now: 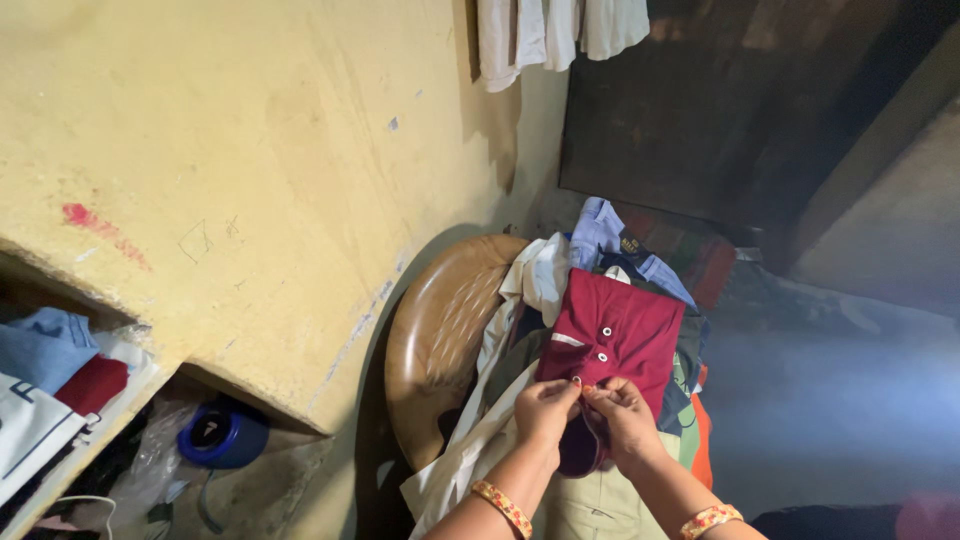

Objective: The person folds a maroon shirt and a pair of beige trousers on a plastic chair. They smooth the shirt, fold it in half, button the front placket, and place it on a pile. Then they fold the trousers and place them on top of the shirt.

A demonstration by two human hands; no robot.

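A maroon polo shirt (pixel 620 335) with white buttons lies flat on top of a heap of clothes (pixel 520 400) piled on a brown plastic chair (pixel 440 335). My left hand (pixel 545 405) and my right hand (pixel 622 412) meet at the shirt's collar, both pinching the placket near its lowest button. Each wrist wears an orange patterned bangle. A light blue shirt (pixel 605 235) sticks out beyond the maroon one, and white garments hang off the chair's left side.
A yellow wall (pixel 260 160) runs along the left. A wall niche (pixel 60 390) at lower left holds folded clothes. A blue round container (pixel 222 435) sits below it. White cloths (pixel 555 30) hang at the top. A dark wooden door (pixel 720 110) stands behind the chair.
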